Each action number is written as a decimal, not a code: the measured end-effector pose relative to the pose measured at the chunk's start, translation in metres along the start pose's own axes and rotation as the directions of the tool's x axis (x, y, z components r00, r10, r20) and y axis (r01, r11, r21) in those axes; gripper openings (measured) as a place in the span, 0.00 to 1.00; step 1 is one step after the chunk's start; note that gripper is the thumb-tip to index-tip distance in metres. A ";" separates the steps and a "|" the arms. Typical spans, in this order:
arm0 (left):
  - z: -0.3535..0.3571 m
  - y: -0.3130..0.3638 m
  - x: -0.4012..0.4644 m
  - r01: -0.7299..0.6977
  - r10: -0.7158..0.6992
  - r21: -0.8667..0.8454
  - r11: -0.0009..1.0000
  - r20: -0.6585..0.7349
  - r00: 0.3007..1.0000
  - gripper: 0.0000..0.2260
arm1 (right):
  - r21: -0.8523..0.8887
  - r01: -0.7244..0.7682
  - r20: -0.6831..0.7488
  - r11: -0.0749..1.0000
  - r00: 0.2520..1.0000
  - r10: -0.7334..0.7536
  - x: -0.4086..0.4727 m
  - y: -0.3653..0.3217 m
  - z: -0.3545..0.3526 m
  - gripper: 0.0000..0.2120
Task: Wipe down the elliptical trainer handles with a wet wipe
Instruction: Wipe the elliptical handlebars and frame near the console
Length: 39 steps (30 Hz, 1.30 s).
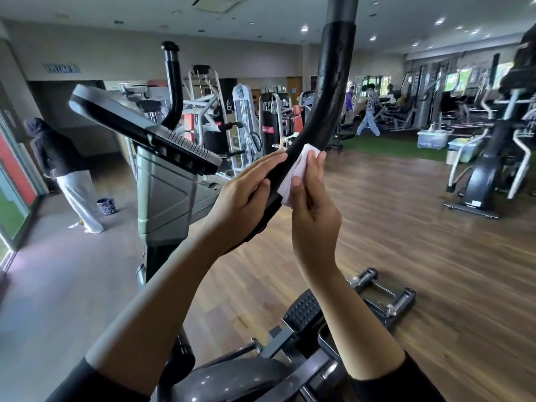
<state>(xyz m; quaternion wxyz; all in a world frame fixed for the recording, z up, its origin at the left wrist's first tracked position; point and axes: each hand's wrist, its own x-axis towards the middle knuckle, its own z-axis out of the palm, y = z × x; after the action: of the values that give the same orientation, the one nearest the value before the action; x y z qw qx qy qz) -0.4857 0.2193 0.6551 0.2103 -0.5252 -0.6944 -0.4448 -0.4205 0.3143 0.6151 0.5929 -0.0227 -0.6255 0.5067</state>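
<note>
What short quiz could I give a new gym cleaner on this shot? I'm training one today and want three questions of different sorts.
1. True or false: the wet wipe is pressed against the right handle.
2. Which hand holds the wipe: A left hand, B right hand?
3. What is the left hand doing?

Key: 1 true; 2 B; 3 resting on the same handle, apparently steadying it, just below the wipe.

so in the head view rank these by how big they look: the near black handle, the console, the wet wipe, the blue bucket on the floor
1. near black handle
2. console
3. wet wipe
4. blue bucket
The wipe is partly hidden by the hands and close to the camera, and the bucket is farther off, so the last two are unsure.
</note>
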 end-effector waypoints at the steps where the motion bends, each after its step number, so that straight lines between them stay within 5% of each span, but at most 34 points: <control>1: 0.001 0.001 0.001 0.004 -0.004 -0.001 1.000 0.001 1.000 0.21 | -0.004 0.003 0.013 1.000 1.000 -0.003 0.000 -0.001 -0.001 0.20; 39: 0.019 0.017 0.067 0.072 -0.069 -0.018 0.997 0.128 0.989 0.26 | -0.239 0.132 0.098 0.962 0.989 -0.112 0.099 -0.004 -0.027 0.23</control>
<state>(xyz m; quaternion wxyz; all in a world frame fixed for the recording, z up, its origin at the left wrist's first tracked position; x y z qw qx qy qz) -0.4911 0.2724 0.7026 0.1438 -0.5299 -0.7196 -0.4252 -0.4270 0.3908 0.6833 0.5889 -0.0358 -0.7078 0.3885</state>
